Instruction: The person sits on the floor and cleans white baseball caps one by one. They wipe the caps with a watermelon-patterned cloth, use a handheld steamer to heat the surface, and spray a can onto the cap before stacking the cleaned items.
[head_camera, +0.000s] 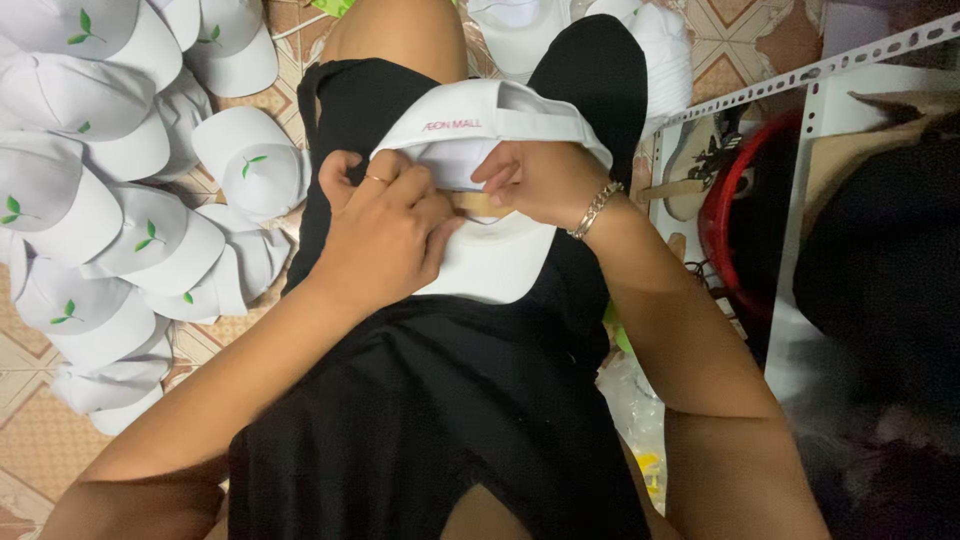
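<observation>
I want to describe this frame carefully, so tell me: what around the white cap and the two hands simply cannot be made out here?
- Head view: the tan piece inside the white cap is mostly covered by the left hand and right hand; its kind is unclear.
- The cap's front is turned away.
- The red basin sits behind the white metal rack; its contents are too dark.
- The pile of white caps is cut by the left edge.

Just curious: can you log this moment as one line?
left hand: grips white cap | right hand: pinches cap | cap: on lap | stacked white caps: floor, left
</observation>
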